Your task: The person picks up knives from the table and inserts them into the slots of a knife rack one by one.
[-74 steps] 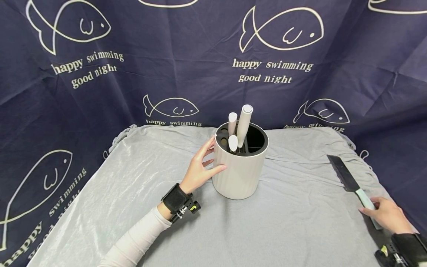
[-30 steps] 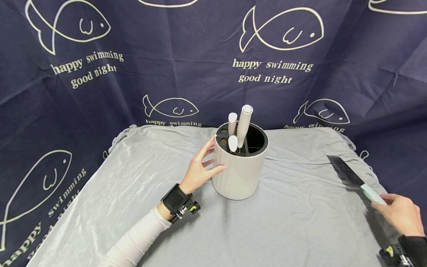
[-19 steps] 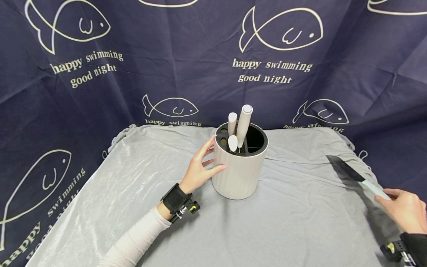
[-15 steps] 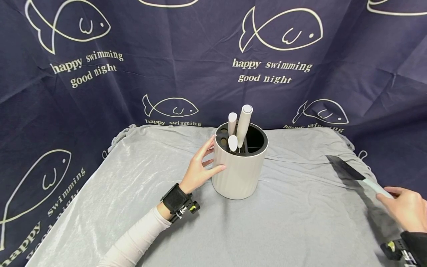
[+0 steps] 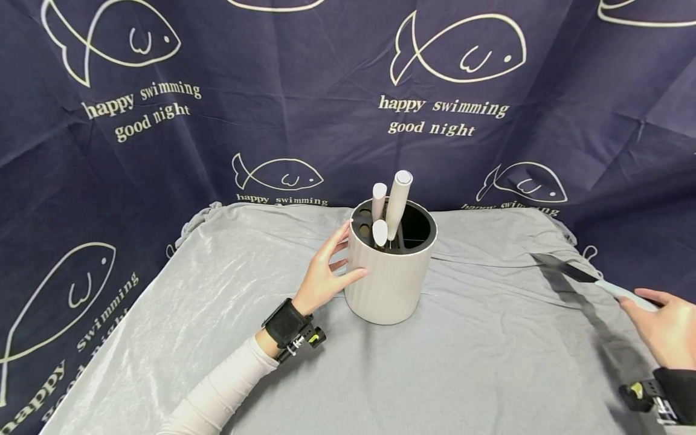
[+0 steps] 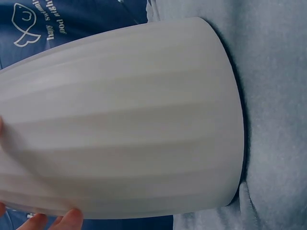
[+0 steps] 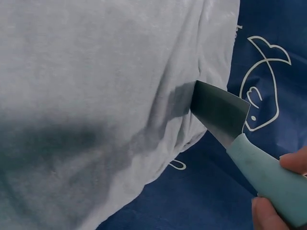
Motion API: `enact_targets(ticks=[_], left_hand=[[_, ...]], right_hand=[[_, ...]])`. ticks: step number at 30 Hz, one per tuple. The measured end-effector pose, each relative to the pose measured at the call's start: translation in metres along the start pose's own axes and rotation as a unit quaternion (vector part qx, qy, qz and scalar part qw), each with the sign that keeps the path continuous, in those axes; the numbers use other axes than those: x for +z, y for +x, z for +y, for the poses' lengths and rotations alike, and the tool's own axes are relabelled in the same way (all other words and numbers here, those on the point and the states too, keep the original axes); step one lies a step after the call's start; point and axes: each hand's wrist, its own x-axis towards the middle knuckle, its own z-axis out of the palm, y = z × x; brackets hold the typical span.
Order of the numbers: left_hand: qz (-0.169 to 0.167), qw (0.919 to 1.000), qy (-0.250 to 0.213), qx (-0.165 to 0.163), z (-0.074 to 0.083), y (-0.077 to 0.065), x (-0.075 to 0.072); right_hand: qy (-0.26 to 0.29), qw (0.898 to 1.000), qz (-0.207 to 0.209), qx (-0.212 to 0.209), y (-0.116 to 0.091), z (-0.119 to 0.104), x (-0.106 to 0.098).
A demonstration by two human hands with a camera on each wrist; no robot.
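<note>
A pale ribbed knife holder [image 5: 387, 284] stands upright on the cloth-covered table, with several white-handled tools in its black slotted top. My left hand [image 5: 321, 281] holds its left side, thumb across the front and fingers around the far side; in the left wrist view the holder's wall [image 6: 124, 124] fills most of the picture. At the far right, my right hand [image 5: 666, 326] grips a kitchen knife [image 5: 625, 294] by its mint-green handle. The knife's dark, broad blade [image 7: 220, 112] slopes down toward the cloth, its tip close over the surface and its shadow beside it.
Grey cloth [image 5: 478, 356] covers the table, with wrinkles toward the right. A dark blue curtain [image 5: 337, 109] with fish drawings hangs behind and around the table. The right side of the holder's top has a wide opening [image 5: 417, 226].
My right hand has taken up the knife by its handle, lifting the handle end from the cloth and moving right and away from me. My left hand and the holder have stayed put.
</note>
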Motion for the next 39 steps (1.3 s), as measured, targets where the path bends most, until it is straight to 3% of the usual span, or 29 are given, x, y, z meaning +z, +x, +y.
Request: enact_targets(ticks=[8, 12, 20, 28, 36, 39], left_hand=[[0.001, 0.9999, -0.009, 0.011, 0.000, 0.001, 0.001], [0.001, 1.0000, 0.001, 0.007, -0.001, 0.000, 0.000], [0.000, 1.0000, 0.004, 0.001, -0.002, 0.000, 0.000], [0.001, 1.0000, 0.009, 0.001, -0.003, 0.000, 0.000], [0.003, 1.0000, -0.002, 0.004, -0.001, 0.000, 0.000], [0.002, 1.0000, -0.007, 0.004, 0.000, 0.001, 0.001]], right_hand=[[0.091, 0.995, 0.012, 0.038, 0.007, -0.008, -0.004], [0.143, 0.988, 0.036, 0.036, 0.010, -0.015, -0.003], [0.276, 0.957, 0.080, 0.021, 0.015, -0.024, 0.002], [0.324, 0.939, 0.112, -0.025, 0.020, -0.029, 0.004], [0.324, 0.938, 0.119, -0.021, 0.023, -0.036, 0.001], [0.338, 0.934, 0.118, -0.014, 0.024, -0.038, 0.000]])
